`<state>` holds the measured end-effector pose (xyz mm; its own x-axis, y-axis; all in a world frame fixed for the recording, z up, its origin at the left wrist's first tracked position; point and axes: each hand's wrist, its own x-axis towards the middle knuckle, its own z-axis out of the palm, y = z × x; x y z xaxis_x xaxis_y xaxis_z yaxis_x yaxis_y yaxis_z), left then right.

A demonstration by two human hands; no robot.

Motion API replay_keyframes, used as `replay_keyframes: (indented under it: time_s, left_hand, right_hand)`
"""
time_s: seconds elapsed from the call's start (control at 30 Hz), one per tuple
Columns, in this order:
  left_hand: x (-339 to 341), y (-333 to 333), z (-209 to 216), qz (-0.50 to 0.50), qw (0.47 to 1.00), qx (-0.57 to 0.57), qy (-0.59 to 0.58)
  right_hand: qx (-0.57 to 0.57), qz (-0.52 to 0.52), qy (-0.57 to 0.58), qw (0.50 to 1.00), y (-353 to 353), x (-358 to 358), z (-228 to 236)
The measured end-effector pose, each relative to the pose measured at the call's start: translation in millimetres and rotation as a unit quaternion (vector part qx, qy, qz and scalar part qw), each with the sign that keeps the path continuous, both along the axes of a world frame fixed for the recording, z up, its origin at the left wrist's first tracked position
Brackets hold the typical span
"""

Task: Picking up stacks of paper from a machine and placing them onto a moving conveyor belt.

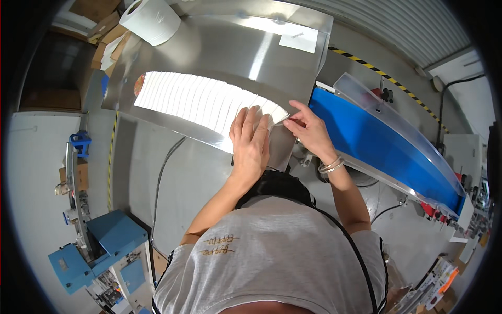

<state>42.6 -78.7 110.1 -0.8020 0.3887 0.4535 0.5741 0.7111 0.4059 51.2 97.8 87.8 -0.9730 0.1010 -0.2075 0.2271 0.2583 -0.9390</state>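
Observation:
A long, slightly curved row of white, thin, flat pieces [183, 99], paper-like and overlapping edge on edge, lies across the shiny metal table [219, 47]. My left hand [250, 141] rests over the right part of this row, its fingers stretched out and pressing on the pieces. At the row's right end, my right hand [312, 131] pinches the corner of the last white piece between thumb and fingers. Bangles circle my right wrist. Whether the pieces are single sheets or folded packs I cannot make out. A round reddish thing [139, 85] touches the row's left end.
A large white roll [150, 22] stands at the table's far left corner. A white paper label [298, 38] lies at the far right. Beside the table, to the right, runs a blue conveyor belt [376, 141] with a clear guard [402, 123]. Cardboard boxes [107, 44] are stacked at left.

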Motion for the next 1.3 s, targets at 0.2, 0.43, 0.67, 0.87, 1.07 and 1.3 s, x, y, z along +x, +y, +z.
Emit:
replay_keyframes:
  time_s: [0.2, 0.43, 0.67, 0.87, 1.07, 1.3]
  left_hand:
    - [4, -3, -5, -0.003, 1.000, -0.013, 0.022]
    - [0, -7, 2, -0.043, 0.999, -0.024, 0.015]
    - [-4, -15, -11, 0.019, 0.999, -0.009, 0.029]
    - [-4, -10, -5, 0.020, 1.000, 0.015, 0.014]
    - [-2, -14, -5, 0.022, 1.000, 0.011, -0.002]
    - [-8, -14, 11, -0.002, 1.000, -0.019, 0.001]
  right_hand:
    - [0.013, 0.034, 0.068, 0.997, 23, 0, 3]
    - [0.065, 0.183, 0.229, 0.954, 28, -14, 0]
    - [-0.004, -0.149, 0.059, 0.987, 72, 19, -53]
    - [0.449, -0.371, 0.012, 0.813, 147, 65, -73]
    - [0.243, -0.068, 0.155, 0.955, 68, 34, 10]
    - [0.201, 0.131, 0.335, 0.911, 19, -18, -25]
